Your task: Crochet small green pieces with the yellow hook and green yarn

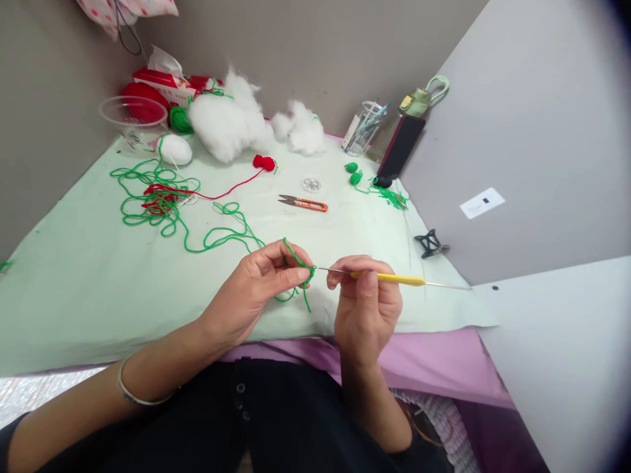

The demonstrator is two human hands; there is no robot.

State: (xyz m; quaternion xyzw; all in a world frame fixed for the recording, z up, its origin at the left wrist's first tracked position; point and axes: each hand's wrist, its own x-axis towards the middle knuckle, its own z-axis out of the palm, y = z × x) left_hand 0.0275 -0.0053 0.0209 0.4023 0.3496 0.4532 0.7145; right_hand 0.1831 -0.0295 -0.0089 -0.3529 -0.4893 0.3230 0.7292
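Note:
My left hand (261, 279) pinches a small piece of green crochet work (309, 276) between thumb and fingers. Green yarn (229, 235) runs from it across the cloth to a loose tangle at the left, and a short tail hangs below the piece. My right hand (367, 299) is closed round a crochet hook with a yellow handle (401, 279). The hook's thin metal tip points left, close to the right edge of the green piece; whether it touches a loop is too small to tell.
Beyond my hands lie orange-handled snips (308, 204), a small round clear case (311, 184) and a red crocheted piece (263, 163). White stuffing (229, 121), a tissue box (165, 85) and a plastic tub (133, 125) stand behind. A phone (401, 146) leans at the right.

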